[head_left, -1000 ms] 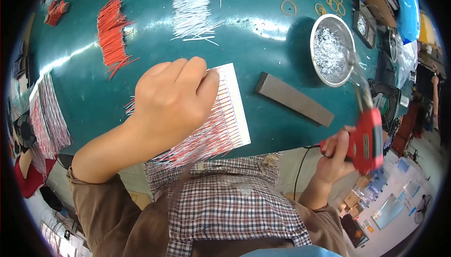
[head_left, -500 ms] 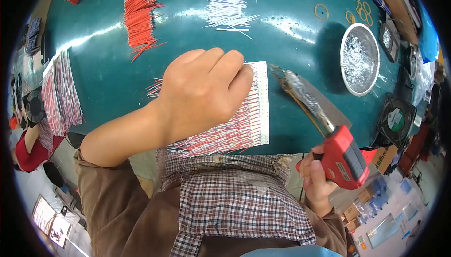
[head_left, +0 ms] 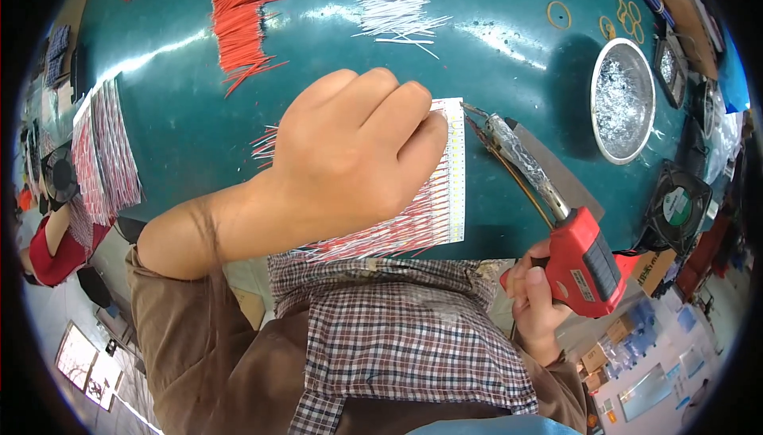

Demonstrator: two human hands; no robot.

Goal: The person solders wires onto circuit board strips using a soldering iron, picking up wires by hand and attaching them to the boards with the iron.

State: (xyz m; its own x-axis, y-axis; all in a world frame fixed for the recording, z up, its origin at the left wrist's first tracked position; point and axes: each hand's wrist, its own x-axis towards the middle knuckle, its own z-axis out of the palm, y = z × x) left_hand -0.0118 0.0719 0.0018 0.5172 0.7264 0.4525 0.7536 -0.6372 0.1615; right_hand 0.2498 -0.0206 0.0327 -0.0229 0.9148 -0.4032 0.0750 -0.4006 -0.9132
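Note:
My left hand point(head_left: 358, 149) is closed in a pinch over a white circuit board panel point(head_left: 455, 204); its fingertips are hidden, so what they hold cannot be made out. Rows of red and white wires point(head_left: 381, 236) extend leftward from the panel, partly covered by that hand. My right hand point(head_left: 534, 292) grips a red and black soldering gun point(head_left: 584, 264), a finger by its trigger. The gun's long, foil-wrapped barrel points up and left. Its thin tip lies at the panel's far right corner, close beside the left fingers; whether it touches cannot be told.
Red wires point(head_left: 238, 21) and white wires point(head_left: 397, 1) lie in piles beyond my hands. At right stand a metal bowl point(head_left: 600, 109) of silvery scraps and a black fan point(head_left: 675, 206). Wired panels point(head_left: 107, 153) hang at the left edge. Rubber bands point(head_left: 559, 14) lie far right.
My left hand has shifted slightly right and away from me over the panel. The soldering gun's tip has come closer to the panel's right edge. Both hands stay closed.

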